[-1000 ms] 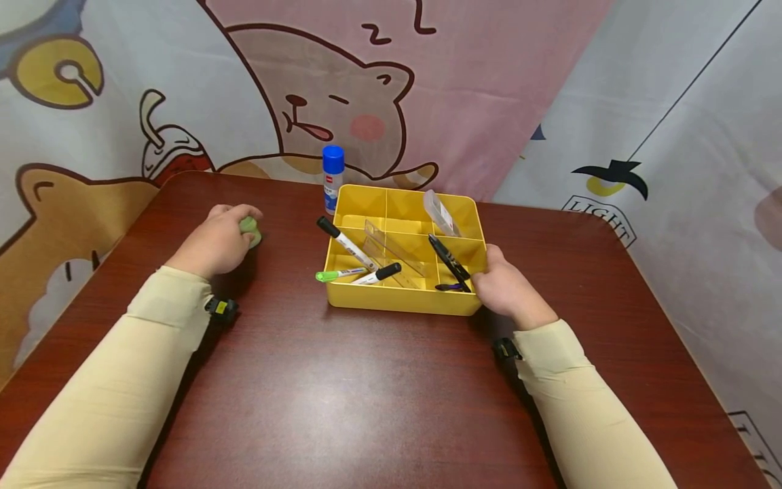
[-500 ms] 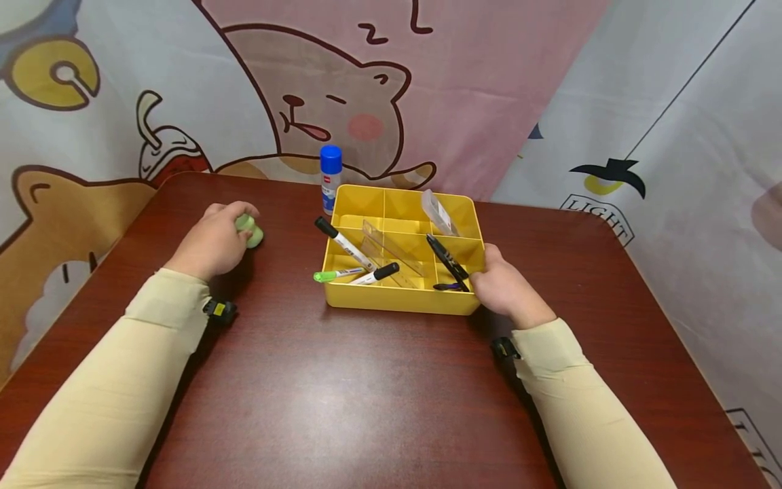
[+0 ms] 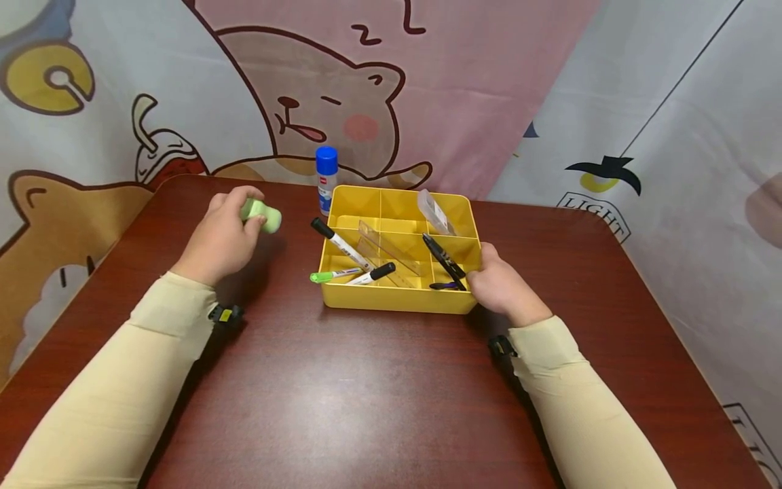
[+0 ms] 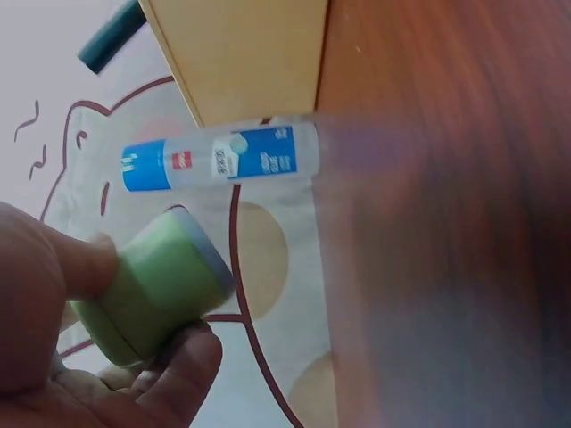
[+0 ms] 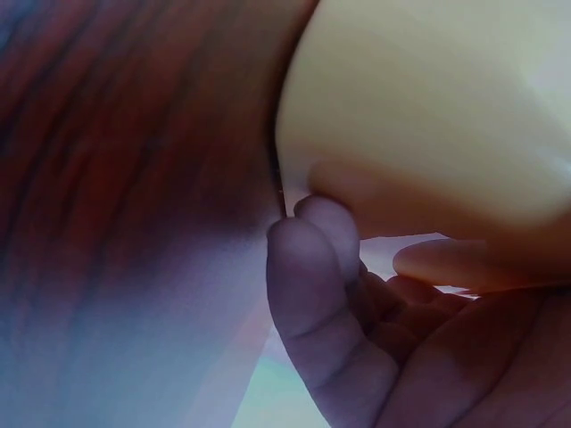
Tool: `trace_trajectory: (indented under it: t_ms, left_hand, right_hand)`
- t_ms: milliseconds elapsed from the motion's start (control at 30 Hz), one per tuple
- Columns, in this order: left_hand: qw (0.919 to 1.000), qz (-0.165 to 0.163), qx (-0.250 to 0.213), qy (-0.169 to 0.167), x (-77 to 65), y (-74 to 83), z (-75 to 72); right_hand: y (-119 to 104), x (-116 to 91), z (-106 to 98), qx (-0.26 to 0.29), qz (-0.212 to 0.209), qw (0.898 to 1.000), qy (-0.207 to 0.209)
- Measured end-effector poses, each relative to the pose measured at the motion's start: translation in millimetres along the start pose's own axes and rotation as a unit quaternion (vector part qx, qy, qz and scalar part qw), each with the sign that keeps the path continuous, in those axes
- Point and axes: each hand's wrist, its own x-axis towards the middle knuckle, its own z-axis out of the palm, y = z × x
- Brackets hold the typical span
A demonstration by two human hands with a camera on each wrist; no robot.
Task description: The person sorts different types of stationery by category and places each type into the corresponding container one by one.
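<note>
My left hand (image 3: 221,234) pinches a small light-green rounded object (image 3: 261,215) above the table's left part. In the left wrist view this green piece (image 4: 161,285) has a greyish end face, with thumb and fingers around it; its exact kind is unclear. On the right, my right hand (image 3: 506,284) holds the right wall of a yellow divided box (image 3: 397,299), its thumb at the rim. Curled fingers (image 5: 308,285) touch the box wall (image 5: 410,116) in the right wrist view. A blue-capped glue stick (image 3: 326,178) stands upright behind the box's left corner.
Inside the box lie black-capped markers (image 3: 348,250), a green-capped pen (image 3: 330,276), clear rulers (image 3: 391,248), black pens (image 3: 444,258) and a clear plastic case (image 3: 435,212). All stand on a dark red-brown table (image 3: 342,394) before a cartoon-printed cloth (image 3: 476,88).
My left hand has lifted the green object off the table and shifted it slightly right. The right hand stays at the box. The whole head view has drifted a little.
</note>
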Motion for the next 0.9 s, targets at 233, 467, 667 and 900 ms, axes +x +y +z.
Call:
trace_trajectory:
  t_ms: [233,467,667,900]
  left_hand:
    - [0.9996,0.011,-0.019,0.018,-1.6,17.7,1.4]
    - [0.9998,0.005,-0.019,0.004,0.9,27.6,5.2]
    - [0.9995,0.013,-0.026,-0.011,3.5,35.1,7.8]
    - [0.9991,0.028,-0.032,-0.005,3.4,43.1,11.2]
  right_hand:
    - [0,0,0,-0.009,-0.007,1.000,0.005]
    - [-1,-1,0,-0.001,-0.010,1.000,0.004]
    - [-1,-1,0,0.007,-0.006,1.000,0.000]
    - [0,-1,1,0.001,-0.008,1.000,0.005]
